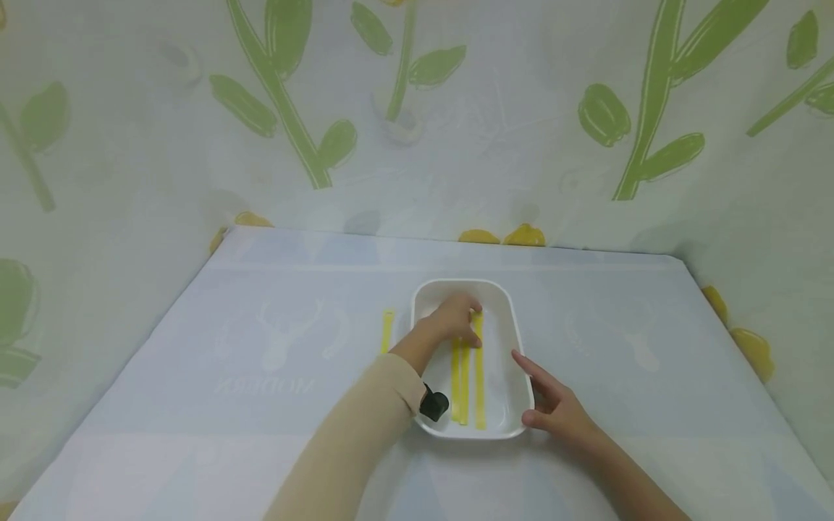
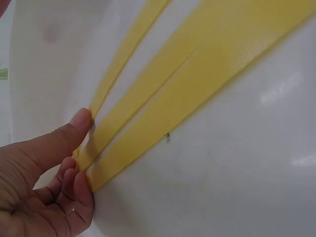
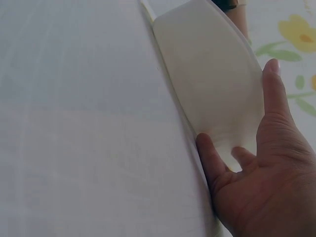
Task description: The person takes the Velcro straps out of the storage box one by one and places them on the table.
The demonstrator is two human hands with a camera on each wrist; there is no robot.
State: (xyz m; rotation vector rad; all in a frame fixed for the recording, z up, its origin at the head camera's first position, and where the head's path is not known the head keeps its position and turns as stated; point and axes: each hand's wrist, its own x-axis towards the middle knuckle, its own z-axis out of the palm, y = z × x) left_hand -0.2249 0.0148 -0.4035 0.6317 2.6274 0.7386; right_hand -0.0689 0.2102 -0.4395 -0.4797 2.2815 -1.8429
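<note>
Three long, flat yellow strips (image 1: 480, 391) lie lengthwise, side by side, inside one white tray with rounded corners (image 1: 502, 376). Two of them run close together on the left, and the third sits slightly apart to their right. A fourth yellow strip with a hole at its far end (image 1: 387, 329) lies outside, just beside the tray's left wall, its near part hidden by the forearm.

Of two bare hands, the left hand (image 1: 449, 318) reaches over the left rim, its thumb and fingers bent round the far portion of the strips in the tray, gripping there; the left wrist view shows the thumb against one strip's edge. The right hand (image 1: 563, 409) is spread, its fingers extended against the tray's right wall and the thumb at the near right corner.

One small black device (image 1: 434, 405) sits at the left wrist, by the cuff of one beige sleeve (image 1: 365, 427). The tray stands on a pale tabletop (image 1: 195, 405) printed with two faint deer heads, one left and one right. On the far side rises a white backdrop with green leafy stems (image 1: 502, 159).
</note>
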